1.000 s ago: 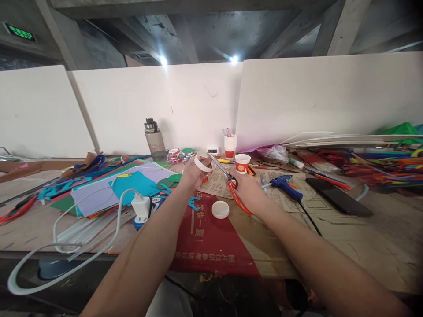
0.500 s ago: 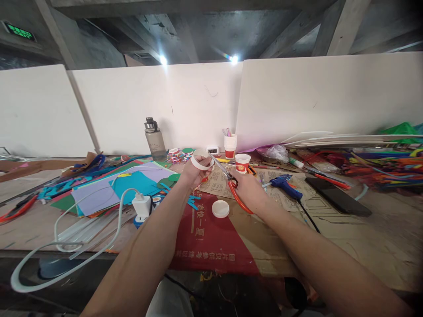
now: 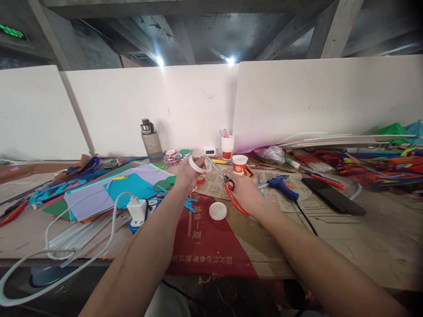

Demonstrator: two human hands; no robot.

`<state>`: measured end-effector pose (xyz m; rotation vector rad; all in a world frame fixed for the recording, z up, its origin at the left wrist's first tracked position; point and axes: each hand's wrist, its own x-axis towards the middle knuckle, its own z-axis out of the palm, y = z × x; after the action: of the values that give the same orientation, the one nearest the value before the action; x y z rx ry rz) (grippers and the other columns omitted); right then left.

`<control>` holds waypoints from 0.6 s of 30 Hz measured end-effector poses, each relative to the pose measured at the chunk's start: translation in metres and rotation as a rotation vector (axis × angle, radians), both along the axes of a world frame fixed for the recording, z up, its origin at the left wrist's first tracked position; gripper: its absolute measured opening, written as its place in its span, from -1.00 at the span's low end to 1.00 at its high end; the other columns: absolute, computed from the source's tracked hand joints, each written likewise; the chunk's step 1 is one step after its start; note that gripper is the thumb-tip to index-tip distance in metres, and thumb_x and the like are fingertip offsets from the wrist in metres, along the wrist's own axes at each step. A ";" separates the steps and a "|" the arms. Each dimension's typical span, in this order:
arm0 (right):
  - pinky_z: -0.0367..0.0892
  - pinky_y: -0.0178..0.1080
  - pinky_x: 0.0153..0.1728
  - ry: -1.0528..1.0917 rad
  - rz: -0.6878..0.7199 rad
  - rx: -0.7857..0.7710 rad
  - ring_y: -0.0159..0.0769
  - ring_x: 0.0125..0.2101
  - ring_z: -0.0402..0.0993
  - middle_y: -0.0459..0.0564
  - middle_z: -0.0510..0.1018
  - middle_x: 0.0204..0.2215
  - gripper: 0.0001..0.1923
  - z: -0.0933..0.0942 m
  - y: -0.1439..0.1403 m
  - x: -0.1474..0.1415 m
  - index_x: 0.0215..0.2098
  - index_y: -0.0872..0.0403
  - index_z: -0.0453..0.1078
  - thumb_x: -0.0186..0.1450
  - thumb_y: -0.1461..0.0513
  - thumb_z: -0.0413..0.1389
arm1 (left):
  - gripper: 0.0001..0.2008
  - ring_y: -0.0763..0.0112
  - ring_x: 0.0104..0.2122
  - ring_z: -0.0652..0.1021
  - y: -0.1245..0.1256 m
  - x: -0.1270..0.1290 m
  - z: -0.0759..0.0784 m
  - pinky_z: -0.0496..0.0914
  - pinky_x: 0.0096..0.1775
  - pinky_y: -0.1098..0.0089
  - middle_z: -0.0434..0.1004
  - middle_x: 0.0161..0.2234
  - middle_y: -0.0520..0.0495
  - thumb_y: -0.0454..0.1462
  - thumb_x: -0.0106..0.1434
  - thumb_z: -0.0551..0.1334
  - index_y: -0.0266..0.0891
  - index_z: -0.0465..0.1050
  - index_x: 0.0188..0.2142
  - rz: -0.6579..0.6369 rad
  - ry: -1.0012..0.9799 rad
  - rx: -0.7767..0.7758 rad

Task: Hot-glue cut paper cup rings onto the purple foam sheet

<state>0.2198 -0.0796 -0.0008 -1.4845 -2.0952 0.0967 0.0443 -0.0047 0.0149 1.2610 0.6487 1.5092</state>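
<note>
Holding a white ring point(image 3: 197, 164) at centre frame, the left hand point(image 3: 186, 172) was closed around it. The right hand point(image 3: 243, 191) gripped orange scissors point(image 3: 228, 185), blades parted at the ring, above the surface point(image 3: 363, 237) near a white lid point(image 3: 218, 211).

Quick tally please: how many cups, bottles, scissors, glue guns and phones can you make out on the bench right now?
Cups: 2, a stacked white and red one and a shorter one
Bottles: 1
Scissors: 1, red-handled, in the right hand; the left hand holds a white ring
Glue guns: 1
Phones: 1
Total: 6
</note>
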 end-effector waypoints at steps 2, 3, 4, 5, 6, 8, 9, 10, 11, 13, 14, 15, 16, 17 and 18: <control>0.25 -0.31 -0.28 0.012 0.008 0.008 -0.21 -0.22 0.53 0.07 0.63 -0.15 -0.65 0.000 -0.001 0.000 0.05 0.01 0.40 0.33 0.25 -0.03 | -0.57 0.61 -0.69 0.30 0.000 0.002 -0.002 0.16 -0.65 0.51 0.32 -0.68 0.06 -0.10 -0.17 0.52 -0.30 0.35 -0.59 -0.056 0.023 -0.030; 0.25 -0.31 -0.28 0.009 -0.001 0.008 -0.20 -0.22 0.52 0.09 0.63 -0.16 -0.65 0.000 -0.001 0.000 0.05 0.03 0.40 0.33 0.26 -0.02 | -0.56 0.62 -0.70 0.30 0.000 0.003 -0.003 0.16 -0.66 0.52 0.32 -0.68 0.07 -0.09 -0.18 0.53 -0.30 0.35 -0.59 -0.085 0.030 -0.048; 0.25 -0.30 -0.29 0.002 -0.016 0.006 -0.19 -0.23 0.52 0.10 0.63 -0.18 -0.66 0.000 0.000 0.000 0.04 0.05 0.40 0.33 0.26 -0.03 | -0.55 0.62 -0.70 0.30 -0.001 0.004 -0.004 0.16 -0.66 0.52 0.32 -0.68 0.07 -0.08 -0.20 0.53 -0.31 0.35 -0.59 -0.108 0.031 -0.063; 0.24 -0.30 -0.30 -0.003 -0.030 0.002 -0.19 -0.23 0.52 0.12 0.63 -0.19 -0.66 0.000 0.000 0.000 0.03 0.07 0.41 0.33 0.26 -0.03 | -0.54 0.63 -0.70 0.30 -0.002 0.004 -0.004 0.17 -0.66 0.52 0.31 -0.68 0.08 -0.08 -0.22 0.54 -0.31 0.36 -0.58 -0.124 0.027 -0.072; 0.24 -0.30 -0.31 -0.008 -0.037 -0.003 -0.19 -0.24 0.52 0.13 0.63 -0.19 -0.66 0.000 0.001 0.000 0.02 0.08 0.41 0.32 0.26 -0.03 | -0.54 0.63 -0.70 0.30 -0.002 0.005 -0.004 0.19 -0.66 0.53 0.31 -0.68 0.09 -0.08 -0.24 0.55 -0.32 0.37 -0.57 -0.137 0.023 -0.076; 0.24 -0.30 -0.32 -0.015 -0.038 -0.015 -0.20 -0.26 0.52 0.12 0.63 -0.18 -0.63 0.001 0.001 0.000 0.06 0.06 0.39 0.33 0.27 -0.04 | -0.53 0.64 -0.69 0.30 -0.004 0.004 -0.002 0.21 -0.66 0.54 0.31 -0.67 0.09 -0.08 -0.26 0.55 -0.33 0.38 -0.58 -0.163 0.021 -0.070; 0.24 -0.30 -0.33 -0.023 -0.040 -0.023 -0.20 -0.26 0.52 0.11 0.63 -0.17 -0.61 0.001 0.001 0.000 0.09 0.05 0.37 0.33 0.28 -0.05 | -0.54 0.64 -0.69 0.31 -0.004 0.004 -0.001 0.22 -0.66 0.54 0.31 -0.67 0.09 -0.09 -0.27 0.56 -0.33 0.39 -0.58 -0.174 0.025 -0.069; 0.24 -0.30 -0.33 -0.032 -0.045 -0.030 -0.20 -0.26 0.53 0.11 0.63 -0.17 -0.59 0.002 0.001 0.000 0.11 0.05 0.36 0.32 0.28 -0.05 | -0.54 0.64 -0.68 0.31 -0.004 0.003 0.000 0.22 -0.66 0.55 0.32 -0.66 0.08 -0.09 -0.27 0.56 -0.34 0.39 -0.59 -0.184 0.031 -0.072; 0.24 -0.30 -0.33 -0.039 -0.048 -0.035 -0.20 -0.26 0.53 0.11 0.63 -0.16 -0.59 0.002 0.001 0.000 0.12 0.04 0.36 0.32 0.28 -0.05 | -0.54 0.64 -0.68 0.31 -0.004 0.002 0.000 0.22 -0.65 0.55 0.33 -0.65 0.08 -0.10 -0.27 0.56 -0.34 0.39 -0.59 -0.193 0.034 -0.077; 0.24 -0.30 -0.32 -0.040 -0.048 -0.036 -0.20 -0.25 0.53 0.10 0.63 -0.16 -0.60 0.004 0.000 0.000 0.09 0.04 0.38 0.32 0.28 -0.06 | -0.56 0.65 -0.68 0.31 -0.004 0.000 0.001 0.22 -0.65 0.55 0.34 -0.65 0.08 -0.12 -0.26 0.56 -0.34 0.38 -0.60 -0.211 0.029 -0.085; 0.24 -0.31 -0.32 -0.037 -0.045 -0.034 -0.21 -0.25 0.52 0.10 0.63 -0.17 -0.61 0.004 0.000 0.000 0.07 0.04 0.39 0.32 0.28 -0.06 | -0.56 0.65 -0.68 0.31 -0.003 0.000 0.001 0.22 -0.65 0.56 0.33 -0.65 0.08 -0.14 -0.25 0.56 -0.34 0.38 -0.60 -0.219 0.023 -0.088; 0.23 -0.31 -0.33 -0.034 -0.043 -0.032 -0.21 -0.25 0.52 0.09 0.63 -0.18 -0.62 0.004 0.000 0.000 0.05 0.04 0.40 0.32 0.29 -0.07 | -0.57 0.65 -0.68 0.31 -0.002 -0.001 0.002 0.21 -0.65 0.56 0.33 -0.65 0.08 -0.15 -0.24 0.56 -0.34 0.37 -0.60 -0.226 0.019 -0.091; 0.23 -0.31 -0.33 -0.034 -0.042 -0.030 -0.22 -0.25 0.52 0.09 0.63 -0.20 -0.62 0.004 0.000 0.000 0.04 0.04 0.41 0.31 0.30 -0.07 | -0.57 0.65 -0.68 0.31 -0.002 -0.001 0.002 0.21 -0.65 0.56 0.32 -0.66 0.08 -0.16 -0.24 0.56 -0.34 0.36 -0.61 -0.230 0.022 -0.097; 0.23 -0.31 -0.33 -0.035 -0.042 -0.028 -0.22 -0.26 0.52 0.09 0.63 -0.21 -0.63 0.004 0.000 0.000 0.02 0.05 0.42 0.31 0.31 -0.06 | -0.56 0.65 -0.68 0.31 -0.002 -0.002 0.002 0.20 -0.65 0.56 0.32 -0.66 0.08 -0.16 -0.24 0.56 -0.34 0.36 -0.61 -0.230 0.031 -0.103; 0.23 -0.31 -0.33 -0.037 -0.043 -0.027 -0.22 -0.26 0.52 0.09 0.63 -0.22 -0.64 0.004 0.000 0.000 0.00 0.05 0.43 0.30 0.31 -0.06 | -0.56 0.65 -0.69 0.31 -0.001 -0.002 0.002 0.19 -0.65 0.55 0.31 -0.67 0.08 -0.16 -0.24 0.56 -0.34 0.35 -0.62 -0.225 0.041 -0.110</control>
<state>0.2196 -0.0799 0.0028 -1.5576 -2.0976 0.0817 0.0427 -0.0062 0.0165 1.2393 0.5878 1.2500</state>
